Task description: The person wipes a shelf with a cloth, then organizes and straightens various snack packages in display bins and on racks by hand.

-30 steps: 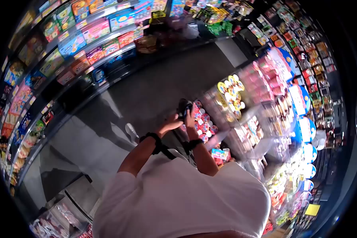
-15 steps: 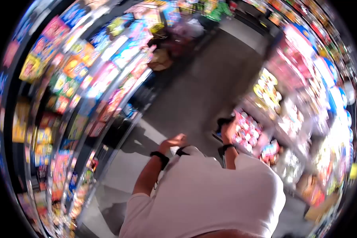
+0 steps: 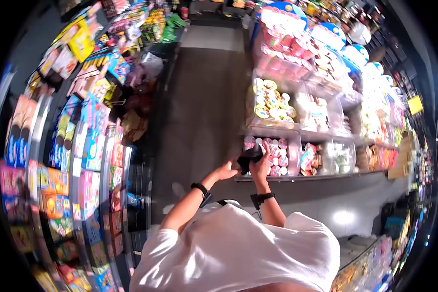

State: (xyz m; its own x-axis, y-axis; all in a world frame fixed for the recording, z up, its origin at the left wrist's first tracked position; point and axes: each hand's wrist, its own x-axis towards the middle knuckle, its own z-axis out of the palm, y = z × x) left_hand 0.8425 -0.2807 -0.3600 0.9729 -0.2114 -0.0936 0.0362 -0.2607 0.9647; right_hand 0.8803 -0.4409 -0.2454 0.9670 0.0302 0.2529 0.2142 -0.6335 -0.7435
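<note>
In front of my chest, my right hand (image 3: 261, 166) is wrapped round a dark, handheld-size black object (image 3: 249, 156) whose kind I cannot make out. My left hand (image 3: 225, 171) reaches toward it from the left, fingers stretched out near its lower side; whether they touch it is unclear. Both wrists carry black bands. Just beyond the right hand, a clear bin (image 3: 293, 160) holds small round cups with pink and white lids (image 3: 279, 156).
More clear bins with packaged sweets stand to the right, among them yellow-lidded cups (image 3: 272, 101) and a red-and-blue packet (image 3: 308, 158). Shelves of boxed snacks (image 3: 53, 180) line the left side. A grey floor aisle (image 3: 204, 97) runs ahead between them.
My view has turned, so the bins and aisle stand straighter. My right hand has come inward from beside the bin with the black object, and my left hand has moved close to it.
</note>
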